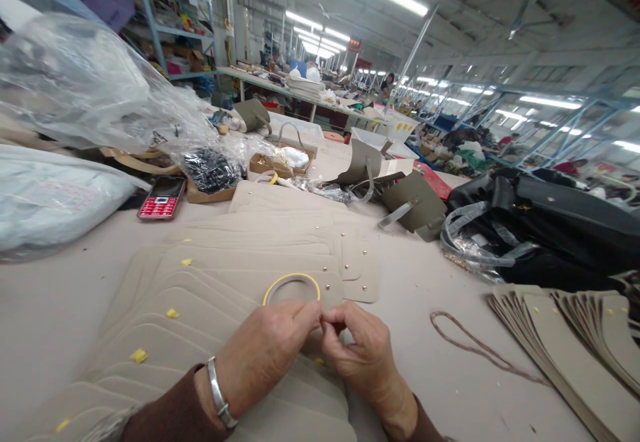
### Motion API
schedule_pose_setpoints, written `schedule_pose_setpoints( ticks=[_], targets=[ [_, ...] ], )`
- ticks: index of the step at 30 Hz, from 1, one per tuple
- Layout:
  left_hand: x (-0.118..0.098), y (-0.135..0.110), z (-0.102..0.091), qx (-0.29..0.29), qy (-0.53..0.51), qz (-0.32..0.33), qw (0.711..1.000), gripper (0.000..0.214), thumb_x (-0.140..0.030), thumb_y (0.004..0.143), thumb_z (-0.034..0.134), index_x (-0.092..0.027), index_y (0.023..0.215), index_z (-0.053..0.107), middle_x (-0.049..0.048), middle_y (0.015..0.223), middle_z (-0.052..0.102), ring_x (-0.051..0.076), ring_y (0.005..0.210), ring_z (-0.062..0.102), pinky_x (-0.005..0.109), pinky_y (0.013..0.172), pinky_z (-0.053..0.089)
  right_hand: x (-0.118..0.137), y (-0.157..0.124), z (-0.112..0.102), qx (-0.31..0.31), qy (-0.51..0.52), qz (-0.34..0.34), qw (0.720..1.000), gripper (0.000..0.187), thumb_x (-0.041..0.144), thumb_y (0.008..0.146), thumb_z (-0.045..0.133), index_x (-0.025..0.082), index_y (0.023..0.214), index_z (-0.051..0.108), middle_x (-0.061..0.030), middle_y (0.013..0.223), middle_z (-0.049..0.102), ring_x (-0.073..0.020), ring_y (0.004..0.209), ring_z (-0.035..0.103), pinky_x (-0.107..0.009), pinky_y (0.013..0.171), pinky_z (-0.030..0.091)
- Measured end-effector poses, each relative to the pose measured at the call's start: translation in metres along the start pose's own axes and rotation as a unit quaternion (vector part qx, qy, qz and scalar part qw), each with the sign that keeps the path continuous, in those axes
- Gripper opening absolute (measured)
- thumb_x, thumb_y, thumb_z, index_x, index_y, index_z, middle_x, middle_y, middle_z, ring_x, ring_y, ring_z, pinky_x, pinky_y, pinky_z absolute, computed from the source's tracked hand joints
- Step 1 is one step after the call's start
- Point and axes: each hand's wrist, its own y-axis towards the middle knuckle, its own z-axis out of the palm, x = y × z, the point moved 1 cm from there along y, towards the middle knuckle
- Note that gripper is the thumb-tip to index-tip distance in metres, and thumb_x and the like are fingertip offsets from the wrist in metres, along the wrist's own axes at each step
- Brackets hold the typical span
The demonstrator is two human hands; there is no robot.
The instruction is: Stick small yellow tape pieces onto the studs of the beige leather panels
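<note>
A thin roll of yellow-edged tape [291, 278] shows just beyond my left hand [273, 335], which is closed around its near side; the lower part of the ring is hidden. My right hand [357, 345] pinches thumb and finger together, touching the left fingertips. Whatever lies between those fingertips is too small to make out. Under both hands spreads an overlapping stack of beige panels [225, 309]. Small yellow tabs [139, 355] dot its left side, and brass-coloured studs [347, 267] sit near the right ends of several panels.
A red-keyed phone [161, 199] and clear plastic bags [100, 89] lie to the left. Black bags [565, 222] and beige strips [555, 349] fill the right, beside a brown cord loop [480, 345]. Olive pieces [415, 202] and an open carton [283, 159] stand at the back.
</note>
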Motion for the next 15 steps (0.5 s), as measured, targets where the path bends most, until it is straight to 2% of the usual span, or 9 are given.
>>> schedule_pose_setpoints(
  ticks=[2, 4, 6, 8, 10, 12, 15],
  targets=[
    [-0.003, 0.001, -0.001, -0.011, 0.017, -0.001, 1.0, 0.015, -0.007, 0.09, 0.043, -0.02, 0.085, 0.048, 0.0, 0.074, 0.057, 0.017, 0.065, 0.055, 0.027, 0.056, 0.04, 0.005, 0.0, -0.003, 0.007, 0.029, 0.058, 0.998, 0.015, 0.009, 0.076, 0.053, 0.018, 0.069, 0.063, 0.0001, 0.059, 0.062, -0.0111, 0.051, 0.056, -0.021, 0.053, 0.044],
    [-0.006, 0.001, -0.002, -0.031, 0.032, 0.01, 0.999, 0.017, -0.006, 0.09, 0.041, -0.02, 0.082, 0.048, 0.0002, 0.072, 0.055, 0.017, 0.063, 0.052, 0.028, 0.054, 0.037, 0.009, 0.0, -0.005, 0.026, 0.093, 0.17, 0.981, 0.012, 0.014, 0.076, 0.056, 0.017, 0.067, 0.063, 0.0004, 0.057, 0.062, -0.011, 0.049, 0.056, -0.02, 0.049, 0.044],
    [-0.01, 0.001, -0.002, -0.059, 0.047, 0.029, 0.997, 0.019, -0.007, 0.09, 0.039, -0.02, 0.079, 0.047, -0.0001, 0.069, 0.053, 0.017, 0.059, 0.048, 0.028, 0.052, 0.034, 0.011, -0.001, -0.005, 0.043, 0.179, 0.301, 0.936, 0.012, 0.021, 0.076, 0.059, 0.017, 0.065, 0.061, 0.0015, 0.052, 0.06, -0.011, 0.043, 0.055, -0.02, 0.044, 0.044],
    [-0.015, -0.001, -0.001, -0.086, 0.055, 0.048, 0.994, 0.021, -0.008, 0.092, 0.035, -0.02, 0.077, 0.045, -0.0006, 0.066, 0.051, 0.016, 0.056, 0.045, 0.028, 0.05, 0.03, 0.009, -0.002, -0.004, 0.045, 0.247, 0.391, 0.886, 0.016, 0.027, 0.074, 0.063, 0.016, 0.063, 0.06, 0.0027, 0.047, 0.058, -0.0109, 0.039, 0.053, -0.02, 0.041, 0.044],
    [-0.019, -0.003, 0.0, -0.1, 0.054, 0.059, 0.992, 0.022, -0.01, 0.093, 0.034, -0.02, 0.077, 0.045, -0.0007, 0.066, 0.05, 0.016, 0.056, 0.045, 0.028, 0.051, 0.03, 0.003, -0.005, -0.005, 0.024, 0.279, 0.437, 0.855, 0.02, 0.031, 0.071, 0.067, 0.016, 0.062, 0.059, 0.0038, 0.045, 0.056, -0.0102, 0.037, 0.052, -0.02, 0.04, 0.045],
    [-0.02, -0.003, 0.002, -0.087, 0.061, 0.048, 0.993, 0.02, -0.011, 0.094, 0.036, -0.02, 0.079, 0.046, -0.0005, 0.068, 0.051, 0.017, 0.059, 0.046, 0.028, 0.052, 0.033, -0.008, -0.01, -0.008, 0.022, 0.285, 0.469, 0.836, 0.024, 0.036, 0.067, 0.071, 0.015, 0.061, 0.059, 0.0037, 0.045, 0.057, -0.0096, 0.037, 0.052, -0.02, 0.04, 0.046],
    [-0.017, -0.001, 0.004, -0.008, 0.106, -0.01, 0.994, 0.015, -0.009, 0.091, 0.045, -0.02, 0.081, 0.048, 0.0007, 0.073, 0.055, 0.019, 0.064, 0.05, 0.029, 0.056, 0.037, -0.022, -0.019, -0.011, 0.095, 0.275, 0.497, 0.818, 0.029, 0.04, 0.067, 0.073, 0.013, 0.066, 0.063, 0.0009, 0.05, 0.062, -0.0097, 0.039, 0.055, -0.019, 0.041, 0.046]
  ],
)
